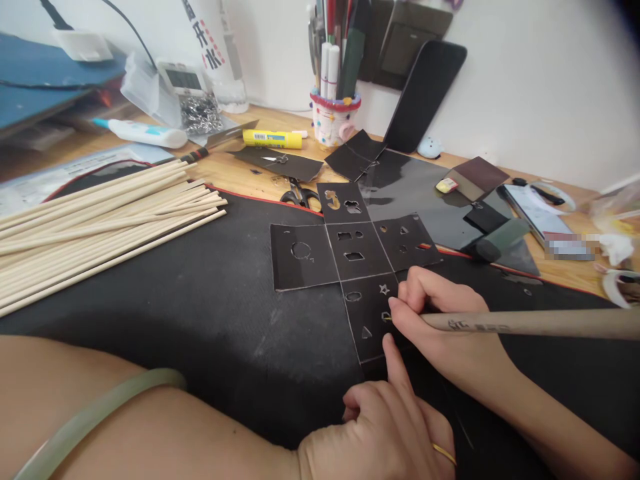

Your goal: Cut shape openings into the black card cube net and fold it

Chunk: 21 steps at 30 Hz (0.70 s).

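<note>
A cross-shaped sheet of black card (305, 257) with small cut-out shapes lies flat on a black mat (200, 313). My right hand (440, 327) is closed in a pen grip on a long wooden-handled tool (540, 323), whose tip touches a small cut-out on the card's lowest panel. My left hand (385, 427) rests on the mat at the card's near edge, index finger stretched out and pressing the card, the other fingers curled. A pale green bangle sits on my left forearm and a gold ring on one finger.
A pile of several thin wooden sticks (100, 220) lies at left. Scissors (300, 195), a yellow glue stick (273, 139), a pen cup (333, 113), black card scraps (280, 162), a dark glossy sheet (415, 193) and a leaning phone (425, 93) stand behind.
</note>
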{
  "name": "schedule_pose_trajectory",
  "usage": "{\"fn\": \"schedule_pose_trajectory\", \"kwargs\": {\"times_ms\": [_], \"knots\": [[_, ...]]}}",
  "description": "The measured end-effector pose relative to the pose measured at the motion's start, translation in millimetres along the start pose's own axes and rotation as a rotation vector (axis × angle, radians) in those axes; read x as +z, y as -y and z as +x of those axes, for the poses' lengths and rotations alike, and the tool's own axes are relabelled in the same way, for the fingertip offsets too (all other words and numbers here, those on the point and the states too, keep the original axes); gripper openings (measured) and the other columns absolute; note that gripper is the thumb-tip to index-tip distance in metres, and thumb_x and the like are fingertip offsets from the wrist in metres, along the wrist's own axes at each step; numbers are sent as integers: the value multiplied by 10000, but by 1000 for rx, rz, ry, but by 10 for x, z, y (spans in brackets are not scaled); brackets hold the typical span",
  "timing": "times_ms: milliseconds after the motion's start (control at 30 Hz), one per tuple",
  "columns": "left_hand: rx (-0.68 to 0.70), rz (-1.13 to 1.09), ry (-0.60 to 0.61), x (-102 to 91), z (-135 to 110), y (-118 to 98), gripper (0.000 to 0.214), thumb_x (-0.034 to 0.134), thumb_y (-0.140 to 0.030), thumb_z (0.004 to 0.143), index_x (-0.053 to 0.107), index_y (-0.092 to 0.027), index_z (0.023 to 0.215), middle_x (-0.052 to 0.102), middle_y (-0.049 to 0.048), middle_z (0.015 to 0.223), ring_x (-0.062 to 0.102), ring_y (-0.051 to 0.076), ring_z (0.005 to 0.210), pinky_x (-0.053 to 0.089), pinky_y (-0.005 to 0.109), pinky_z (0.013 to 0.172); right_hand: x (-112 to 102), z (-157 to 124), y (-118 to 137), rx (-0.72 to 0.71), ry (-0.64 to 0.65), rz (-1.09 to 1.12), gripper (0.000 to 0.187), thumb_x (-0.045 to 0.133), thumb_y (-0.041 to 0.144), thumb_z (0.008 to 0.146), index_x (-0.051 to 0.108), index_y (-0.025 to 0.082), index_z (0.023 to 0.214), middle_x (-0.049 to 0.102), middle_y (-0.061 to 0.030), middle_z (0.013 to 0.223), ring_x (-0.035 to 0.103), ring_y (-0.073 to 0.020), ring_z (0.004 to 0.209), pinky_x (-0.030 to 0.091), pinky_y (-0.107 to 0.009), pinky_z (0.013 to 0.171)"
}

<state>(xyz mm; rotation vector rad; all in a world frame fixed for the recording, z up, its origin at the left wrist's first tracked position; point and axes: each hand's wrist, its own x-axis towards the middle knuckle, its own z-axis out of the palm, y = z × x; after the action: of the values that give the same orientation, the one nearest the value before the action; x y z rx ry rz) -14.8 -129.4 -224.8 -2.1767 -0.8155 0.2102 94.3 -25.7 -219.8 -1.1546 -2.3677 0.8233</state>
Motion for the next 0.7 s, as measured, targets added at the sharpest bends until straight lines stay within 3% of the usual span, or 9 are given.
{"fn": "schedule_pose_trajectory", "kwargs": {"times_ms": [67,133,200,267,333,567,700], "knots": [[163,248,38,7,-2,6,377,150,-113,863,477,-130,1050,642,143,1025,319,64,336,265,215,296,-4,1,-5,-2,7,9,317,483,75,702,225,201,567,313,74,493,296,-60,424,262,-195,398],[194,393,42,15,4,10,390,128,-94,860,459,-113,1067,635,160,1033,323,58,339,286,208,308,-6,3,-11,-7,14,15,315,475,68,697,220,201,568,315,73,493,290,-61,423,256,-199,396],[42,244,-9,17,17,4,349,160,-120,871,508,-136,889,672,131,944,327,57,333,273,201,307,-5,4,-15,-8,19,18,315,469,62,694,216,202,568,316,72,493,288,-61,424,253,-201,397],[-163,-48,-69,12,31,-12,319,227,-171,879,479,-165,683,700,77,825,334,60,320,244,199,301,-4,3,-17,-10,22,18,315,466,59,690,212,202,567,311,72,492,286,-62,425,252,-200,397],[-283,-197,-105,5,42,-28,320,279,-196,874,438,-174,597,705,32,749,338,60,309,228,204,299,-4,2,-17,-14,19,15,316,464,56,685,210,201,566,307,72,491,283,-62,426,251,-198,397],[-264,-216,-121,-4,32,0,282,323,-184,845,460,-173,598,705,36,763,343,56,311,207,216,299,-13,0,-11,-11,17,-20,308,459,51,669,212,199,559,314,73,483,278,-61,424,251,-195,394],[-327,-236,-97,-13,38,-42,289,327,-217,845,474,-168,602,703,64,759,374,56,297,249,204,294,-10,2,-9,-6,25,-11,310,458,47,664,211,200,558,314,72,482,280,-63,426,253,-197,396]]}}
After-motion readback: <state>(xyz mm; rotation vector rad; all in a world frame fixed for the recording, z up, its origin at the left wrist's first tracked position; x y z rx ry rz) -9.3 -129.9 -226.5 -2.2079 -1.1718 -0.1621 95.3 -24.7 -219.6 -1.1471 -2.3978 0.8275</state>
